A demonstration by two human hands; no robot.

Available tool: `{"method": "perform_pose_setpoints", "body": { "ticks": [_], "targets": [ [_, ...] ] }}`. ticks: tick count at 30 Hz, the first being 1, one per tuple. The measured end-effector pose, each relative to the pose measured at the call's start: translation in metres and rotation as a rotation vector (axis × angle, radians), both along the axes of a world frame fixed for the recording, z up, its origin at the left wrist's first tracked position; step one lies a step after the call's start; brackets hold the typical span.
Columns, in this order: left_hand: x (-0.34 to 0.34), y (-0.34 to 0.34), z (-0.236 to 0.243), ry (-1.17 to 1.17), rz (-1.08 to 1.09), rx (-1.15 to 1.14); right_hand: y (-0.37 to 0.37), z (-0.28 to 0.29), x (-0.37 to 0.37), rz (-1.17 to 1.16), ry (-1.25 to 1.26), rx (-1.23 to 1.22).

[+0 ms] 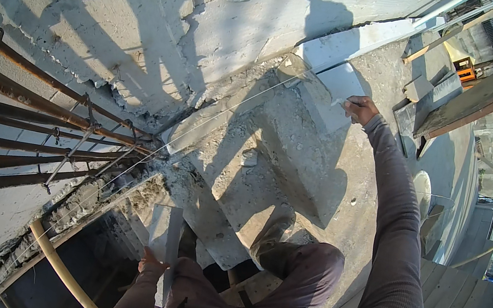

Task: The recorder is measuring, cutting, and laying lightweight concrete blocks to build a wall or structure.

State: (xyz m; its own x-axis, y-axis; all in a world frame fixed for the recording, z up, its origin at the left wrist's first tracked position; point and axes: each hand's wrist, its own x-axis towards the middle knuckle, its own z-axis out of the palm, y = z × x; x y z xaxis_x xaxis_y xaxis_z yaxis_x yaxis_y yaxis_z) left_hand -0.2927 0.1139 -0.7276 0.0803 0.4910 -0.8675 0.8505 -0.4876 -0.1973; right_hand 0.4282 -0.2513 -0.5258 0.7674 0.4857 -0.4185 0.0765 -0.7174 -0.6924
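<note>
My right hand (361, 110) is stretched out to the far right, its fingers closed at the end of a pale block (340, 81). Something small and whitish shows at the fingertips; its kind is unclear. Low on the left, my left hand (154, 262) grips a flat, rectangular grey piece (165, 228) that stands upright beside my leg. The pale block ends a row of white blocks (330, 45) along the wall. Beyond my knees lies a rough concrete ledge (286, 131) with crumbs of mortar on it.
Rusty rebar (28, 93) with wire ties juts out at the left. A taut string (228, 106) crosses above the ledge. Below it gapes a dark opening (90, 252) with a curved yellowish pipe (61, 270). Planks (480, 102), an orange crate (466, 70) and stacked grey blocks (449, 305) stand right.
</note>
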Motion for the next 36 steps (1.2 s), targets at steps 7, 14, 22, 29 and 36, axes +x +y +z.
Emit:
{"method": "perform_pose_setpoints", "body": {
  "ticks": [7,14,22,29,36],
  "targets": [
    [0.013,-0.019,0.0,-0.007,-0.085,0.042,-0.031,0.035,0.047,0.158,0.007,-0.096],
    [0.013,-0.02,-0.005,-0.061,-0.116,-0.041,-0.094,0.045,-0.032,-0.17,-0.022,-0.133],
    [0.031,-0.009,0.003,0.004,-0.124,-0.132,0.018,-0.02,-0.172,0.129,-0.418,-0.491],
    [0.018,-0.002,0.006,-0.088,-0.095,-0.124,0.078,-0.049,-0.205,-0.08,-0.387,-0.566],
    [-0.013,0.003,-0.002,-0.125,-0.011,-0.058,0.103,-0.08,-0.178,-0.274,-0.472,-0.478]
  ]
}}
